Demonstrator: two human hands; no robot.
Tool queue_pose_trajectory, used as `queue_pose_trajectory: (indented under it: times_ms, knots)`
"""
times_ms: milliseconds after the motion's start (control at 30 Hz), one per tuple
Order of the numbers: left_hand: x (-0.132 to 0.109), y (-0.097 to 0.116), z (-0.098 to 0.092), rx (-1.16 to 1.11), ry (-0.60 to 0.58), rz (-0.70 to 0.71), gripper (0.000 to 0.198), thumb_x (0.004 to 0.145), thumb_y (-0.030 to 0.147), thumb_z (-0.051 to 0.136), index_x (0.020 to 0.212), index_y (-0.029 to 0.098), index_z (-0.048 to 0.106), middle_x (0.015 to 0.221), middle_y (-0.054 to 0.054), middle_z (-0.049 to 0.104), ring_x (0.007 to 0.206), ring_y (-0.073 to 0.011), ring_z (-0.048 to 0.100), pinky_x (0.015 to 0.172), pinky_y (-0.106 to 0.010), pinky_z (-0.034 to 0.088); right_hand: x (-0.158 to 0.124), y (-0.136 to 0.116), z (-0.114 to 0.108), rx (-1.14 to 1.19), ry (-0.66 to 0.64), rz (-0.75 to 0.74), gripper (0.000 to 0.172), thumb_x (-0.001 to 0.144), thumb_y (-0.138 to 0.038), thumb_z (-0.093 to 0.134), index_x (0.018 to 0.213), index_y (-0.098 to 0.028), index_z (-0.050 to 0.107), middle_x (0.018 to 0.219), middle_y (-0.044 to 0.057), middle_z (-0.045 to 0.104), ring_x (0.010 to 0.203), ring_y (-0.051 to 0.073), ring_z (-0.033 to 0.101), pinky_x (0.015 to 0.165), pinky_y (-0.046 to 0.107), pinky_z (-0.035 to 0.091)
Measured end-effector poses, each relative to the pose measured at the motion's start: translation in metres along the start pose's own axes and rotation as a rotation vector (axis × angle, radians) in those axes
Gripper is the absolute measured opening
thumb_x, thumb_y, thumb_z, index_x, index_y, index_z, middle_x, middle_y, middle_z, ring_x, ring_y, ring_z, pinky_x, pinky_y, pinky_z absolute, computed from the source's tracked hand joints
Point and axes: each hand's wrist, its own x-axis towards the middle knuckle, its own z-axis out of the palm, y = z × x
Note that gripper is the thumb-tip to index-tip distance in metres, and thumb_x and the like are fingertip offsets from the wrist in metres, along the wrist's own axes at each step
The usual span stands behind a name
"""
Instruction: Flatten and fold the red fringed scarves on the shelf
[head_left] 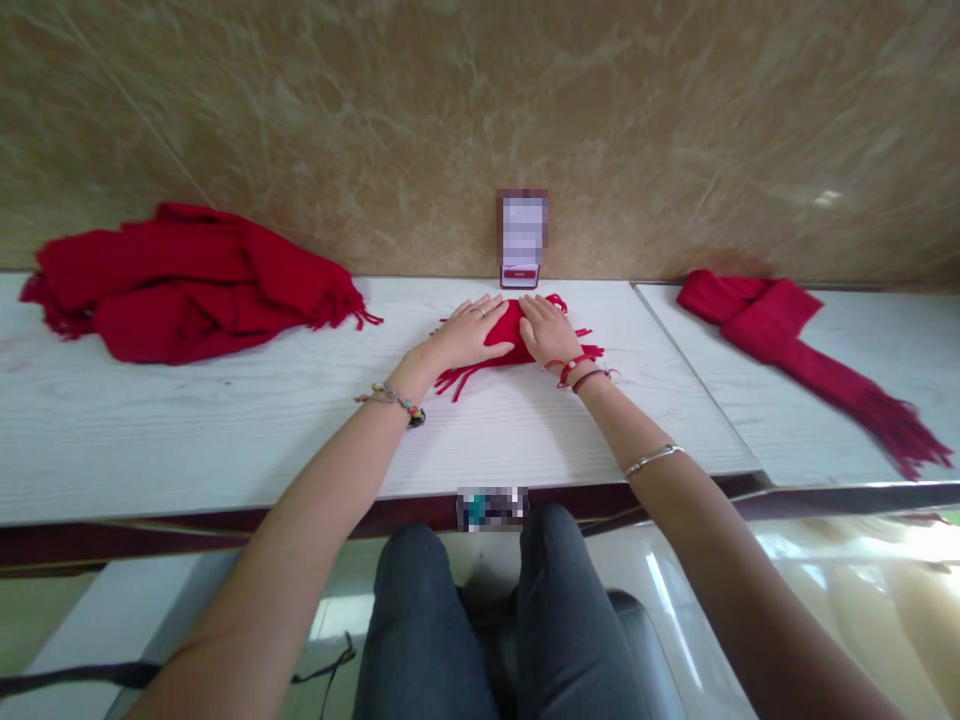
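A folded red scarf (507, 330) with fringe lies at the middle back of the white table (225, 430). My left hand (471, 335) rests flat on its left half, fingers stretched out, a ring on one finger. My right hand (547, 328) lies flat on its right half, fingers together and extended. Both palms press down on the fabric. Red fringe (459, 378) sticks out from under my left hand toward me.
A heap of red scarves (180, 285) sits at the back left. A long folded red scarf (795, 350) lies on the adjoining table at the right. A small upright stand (522, 240) leans on the marble wall. My knees are below the table edge.
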Motion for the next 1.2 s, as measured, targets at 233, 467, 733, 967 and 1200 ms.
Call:
queue_pose_trajectory:
  times_ms: [233, 467, 733, 967, 1200]
  knots:
    - [-0.005, 0.012, -0.004, 0.028, 0.094, 0.0, 0.065, 0.086, 0.045, 0.047, 0.139, 0.01, 0.035, 0.147, -0.015, 0.033, 0.137, -0.0246, 0.026, 0.112, -0.04, 0.019, -0.002, 0.011, -0.002, 0.042, 0.004, -0.07, 0.05, 0.092, -0.029, 0.029, 0.133, -0.007, 0.046, 0.139, 0.013, 0.045, 0.133, 0.025, 0.034, 0.11, 0.045, 0.028]
    - [-0.013, 0.009, -0.013, 0.071, 0.215, 0.08, 0.061, 0.089, 0.041, 0.046, 0.139, 0.009, 0.035, 0.146, -0.014, 0.033, 0.137, -0.0225, 0.026, 0.113, -0.04, 0.018, -0.006, 0.028, -0.017, 0.123, 0.203, -0.035, 0.056, 0.096, -0.041, 0.014, 0.136, -0.017, 0.045, 0.139, 0.009, 0.045, 0.132, 0.019, 0.036, 0.108, 0.04, 0.033]
    - [-0.018, 0.015, -0.022, 0.103, 0.221, 0.189, 0.065, 0.084, 0.038, 0.057, 0.139, 0.013, 0.035, 0.145, -0.014, 0.037, 0.135, -0.0224, 0.03, 0.113, -0.041, 0.017, -0.004, 0.05, -0.024, 0.179, 0.263, 0.05, 0.062, 0.095, -0.045, 0.009, 0.134, -0.016, 0.047, 0.132, 0.012, 0.052, 0.126, 0.021, 0.044, 0.105, 0.04, 0.036]
    - [-0.018, 0.012, -0.012, 0.136, 0.104, 0.156, 0.08, 0.079, 0.041, 0.063, 0.143, 0.013, 0.025, 0.148, -0.014, 0.03, 0.138, -0.0228, 0.024, 0.113, -0.039, 0.015, -0.009, 0.049, -0.018, 0.34, 0.057, -0.176, 0.061, 0.087, -0.054, 0.041, 0.134, -0.016, 0.048, 0.141, 0.013, 0.042, 0.131, 0.024, 0.037, 0.11, 0.043, 0.029]
    - [-0.017, 0.01, -0.016, 0.129, 0.107, 0.145, 0.073, 0.078, 0.033, 0.064, 0.141, 0.015, 0.031, 0.144, -0.012, 0.037, 0.132, -0.0237, 0.034, 0.11, -0.039, 0.024, -0.008, 0.06, -0.022, 0.321, 0.037, -0.237, 0.061, 0.076, -0.042, 0.062, 0.131, -0.019, 0.052, 0.14, 0.011, 0.045, 0.13, 0.026, 0.039, 0.109, 0.045, 0.032]
